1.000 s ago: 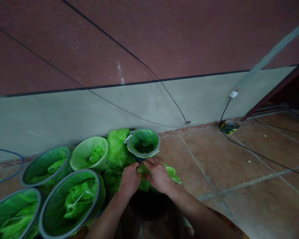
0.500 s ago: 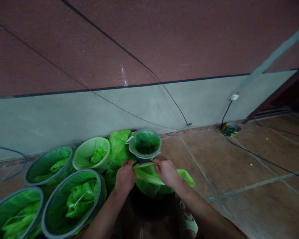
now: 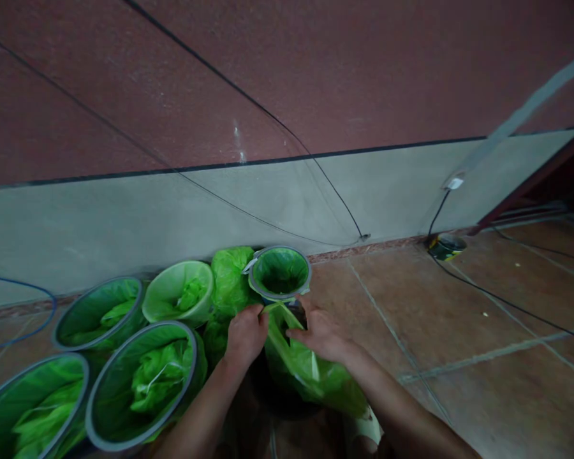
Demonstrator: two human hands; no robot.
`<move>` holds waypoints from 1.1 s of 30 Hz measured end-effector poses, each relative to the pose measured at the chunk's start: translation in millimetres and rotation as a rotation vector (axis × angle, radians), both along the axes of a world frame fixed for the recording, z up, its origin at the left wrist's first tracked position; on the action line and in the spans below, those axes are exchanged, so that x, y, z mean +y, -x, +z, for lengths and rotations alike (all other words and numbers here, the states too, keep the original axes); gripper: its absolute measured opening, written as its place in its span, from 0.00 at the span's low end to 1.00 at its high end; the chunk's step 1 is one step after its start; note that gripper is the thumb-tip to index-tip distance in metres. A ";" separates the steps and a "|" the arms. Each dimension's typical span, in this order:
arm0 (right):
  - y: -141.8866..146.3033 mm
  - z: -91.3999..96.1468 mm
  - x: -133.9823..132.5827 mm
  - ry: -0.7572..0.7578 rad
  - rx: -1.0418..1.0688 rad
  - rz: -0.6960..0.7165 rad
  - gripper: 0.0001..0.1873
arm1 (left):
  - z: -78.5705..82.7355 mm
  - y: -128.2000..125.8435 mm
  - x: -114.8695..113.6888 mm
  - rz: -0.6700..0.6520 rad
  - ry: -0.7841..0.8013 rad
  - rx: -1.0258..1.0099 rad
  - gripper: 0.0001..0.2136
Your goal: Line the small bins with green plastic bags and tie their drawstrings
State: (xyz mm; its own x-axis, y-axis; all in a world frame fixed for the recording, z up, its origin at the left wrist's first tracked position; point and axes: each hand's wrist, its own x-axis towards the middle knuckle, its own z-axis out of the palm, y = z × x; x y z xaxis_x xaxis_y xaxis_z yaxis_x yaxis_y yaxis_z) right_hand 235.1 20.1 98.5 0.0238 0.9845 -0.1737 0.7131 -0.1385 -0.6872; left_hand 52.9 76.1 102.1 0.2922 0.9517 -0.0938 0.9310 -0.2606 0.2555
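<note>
My left hand (image 3: 245,336) pinches the near edge of a thin green plastic bag (image 3: 310,376), fingers closed on the film. My right hand (image 3: 321,333) grips the bag's other edge, fingers curled, so the bag's mouth gapes between both hands. The bag hangs down over a dark bin (image 3: 287,408) just below my wrists, mostly hidden. Right behind my hands stands a small grey-rimmed bin (image 3: 280,275) lined with green plastic.
Several more green-lined bins stand to the left: a pale green one (image 3: 178,299), a grey-rimmed one (image 3: 100,312), a large one (image 3: 141,382) and another (image 3: 29,408) at the corner. Cables run along the wall (image 3: 287,204). Brown floor tiles (image 3: 459,331) stretch right.
My hands went from bunched together on the crumpled bag to pulled apart, stretching it. Now the bag hangs lower and its mouth is opened between them.
</note>
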 end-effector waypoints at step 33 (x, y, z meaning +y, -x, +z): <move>-61.2 -0.4 12.0 0.079 -0.383 -0.220 0.13 | -9.0 35.5 1.3 0.045 0.027 0.216 0.13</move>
